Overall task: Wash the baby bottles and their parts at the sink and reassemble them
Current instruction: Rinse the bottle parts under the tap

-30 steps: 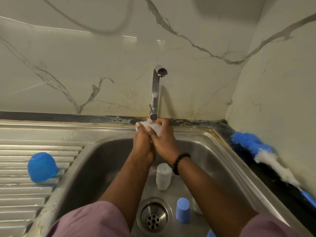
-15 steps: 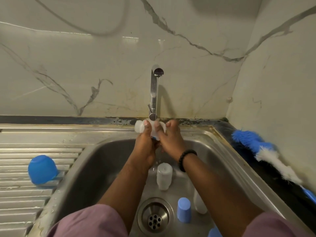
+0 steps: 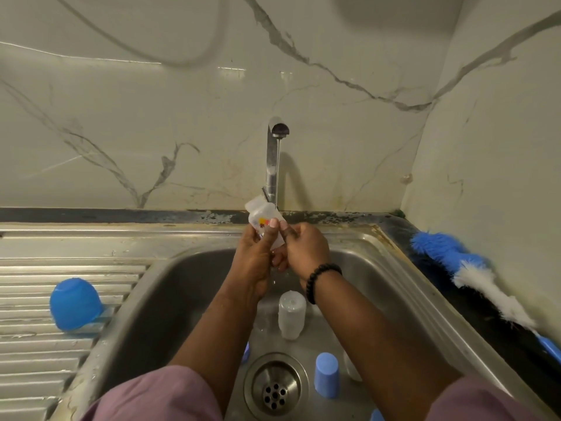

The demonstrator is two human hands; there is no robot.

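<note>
Under tap (image 3: pixel 274 153), hands (image 3: pixel 306 247) around bottle (image 3: pixel 263 218)

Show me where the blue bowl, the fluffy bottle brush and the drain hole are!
blue bowl (image 3: pixel 76 303): head view, on its rounded side, on the draining board.
bottle brush (image 3: pixel 473 275): head view, where blue bristles meet white.
drain (image 3: pixel 275 387): head view, on the strainer's middle.

One head-worn wide-angle camera is looking forward and down from the person's own standpoint, facing the marble wall (image 3: pixel 182 117) behind the sink (image 3: pixel 394 268). It is sitting close above the basin, so both forearms are rising from the bottom edge toward the tap (image 3: pixel 273 159) at centre. The wide lens is bending the drainboard (image 3: pixel 60 268) at left and taking in the corner wall at right.
</note>
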